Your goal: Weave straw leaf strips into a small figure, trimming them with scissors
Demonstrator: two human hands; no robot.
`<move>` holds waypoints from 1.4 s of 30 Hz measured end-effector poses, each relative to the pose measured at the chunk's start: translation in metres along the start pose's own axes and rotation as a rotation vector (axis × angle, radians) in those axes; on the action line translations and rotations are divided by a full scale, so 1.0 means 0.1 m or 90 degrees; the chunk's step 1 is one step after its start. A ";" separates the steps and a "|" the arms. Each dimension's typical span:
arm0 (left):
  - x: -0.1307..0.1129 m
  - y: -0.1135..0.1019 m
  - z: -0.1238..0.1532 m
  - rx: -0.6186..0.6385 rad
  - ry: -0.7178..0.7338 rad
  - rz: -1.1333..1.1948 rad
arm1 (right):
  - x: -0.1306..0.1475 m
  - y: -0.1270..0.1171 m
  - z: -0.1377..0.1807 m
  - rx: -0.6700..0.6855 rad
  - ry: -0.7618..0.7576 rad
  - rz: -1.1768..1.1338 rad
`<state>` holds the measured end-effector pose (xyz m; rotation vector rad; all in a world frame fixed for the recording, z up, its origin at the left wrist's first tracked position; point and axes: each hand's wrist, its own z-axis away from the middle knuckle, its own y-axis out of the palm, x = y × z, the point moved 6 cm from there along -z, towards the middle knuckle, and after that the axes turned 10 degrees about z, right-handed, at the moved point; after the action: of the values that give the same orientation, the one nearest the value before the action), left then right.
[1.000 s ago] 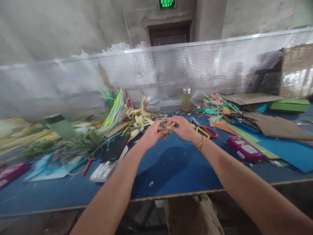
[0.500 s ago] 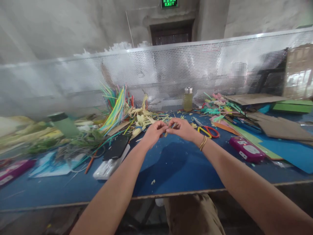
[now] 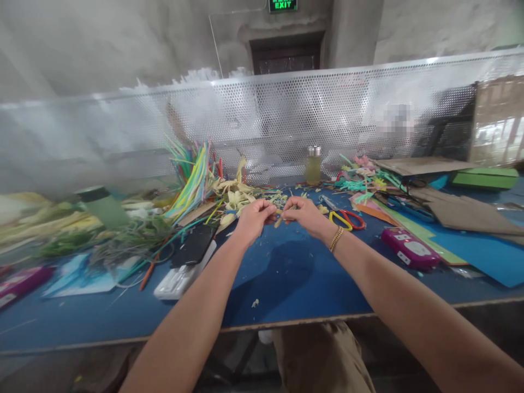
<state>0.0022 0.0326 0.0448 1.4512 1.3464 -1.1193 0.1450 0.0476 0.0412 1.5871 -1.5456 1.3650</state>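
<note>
My left hand (image 3: 252, 219) and my right hand (image 3: 305, 215) meet over the middle of the blue table (image 3: 286, 284). Both pinch a small pale straw-coloured strip (image 3: 280, 220) between their fingertips, held just above the tabletop. A gold bracelet (image 3: 337, 239) sits on my right wrist. Just behind the hands lies a heap of pale leaf strips (image 3: 235, 197). Scissors with red and yellow handles (image 3: 347, 219) lie right of my right hand.
A bundle of coloured strips (image 3: 191, 177) fans up at the back left beside a green bottle (image 3: 102, 208). A black phone (image 3: 195, 245) and white case (image 3: 180, 277) lie left. A small jar (image 3: 313, 165), pink box (image 3: 408, 249), cardboard and coloured sheets (image 3: 458, 210) fill the right. A perforated metal screen (image 3: 286, 120) backs the table.
The hands stay together on the strip, with the fingers shifting slightly around it. The camera view drifted a little.
</note>
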 end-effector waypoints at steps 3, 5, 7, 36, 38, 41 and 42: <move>0.04 0.00 0.01 0.016 -0.032 0.001 | -0.03 -0.02 0.00 0.017 0.011 -0.029; 0.07 0.01 0.03 0.043 -0.060 -0.002 | -0.06 -0.05 0.00 0.012 0.024 -0.057; 0.07 0.03 0.05 0.080 -0.072 -0.011 | -0.09 -0.07 -0.01 0.006 0.036 -0.081; -0.01 -0.06 0.01 0.023 -0.034 0.043 | -0.10 -0.05 -0.01 0.072 0.069 -0.027; 0.04 -0.04 0.03 0.041 -0.077 0.019 | -0.13 -0.07 -0.02 0.069 0.083 -0.054; 0.11 0.01 0.07 0.096 -0.120 -0.053 | -0.13 -0.10 -0.02 0.057 0.092 -0.100; 0.12 0.04 0.07 0.117 -0.118 -0.078 | -0.12 -0.10 -0.02 0.058 0.091 -0.112</move>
<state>0.0056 0.0285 0.0310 1.3689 1.2409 -1.4529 0.1559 0.0563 0.0339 1.6004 -1.2469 1.4340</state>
